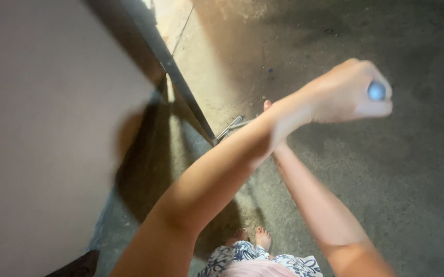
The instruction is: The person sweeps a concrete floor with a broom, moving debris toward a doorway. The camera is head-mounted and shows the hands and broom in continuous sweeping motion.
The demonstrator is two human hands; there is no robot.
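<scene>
- Gripping a small blue-tipped object (377, 91) in my closed left hand (347, 92), upper right, over bare concrete floor (411, 179).
- My right hand (267, 106) is mostly hidden; grip unclear.
- Pale board (42, 128) edge fills left.

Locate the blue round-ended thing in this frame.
Head view, upper right: the blue round-ended thing pokes out of the closed left hand, raised above the concrete floor, right of the metal tool.

Pale grey flat panel (42, 128) with dark edge strip. Grey-green mottled concrete floor (386, 169), tan patch toward its top edge. Small pale blue round object (377, 91). White garment with blue floral pattern (242, 256).
</scene>
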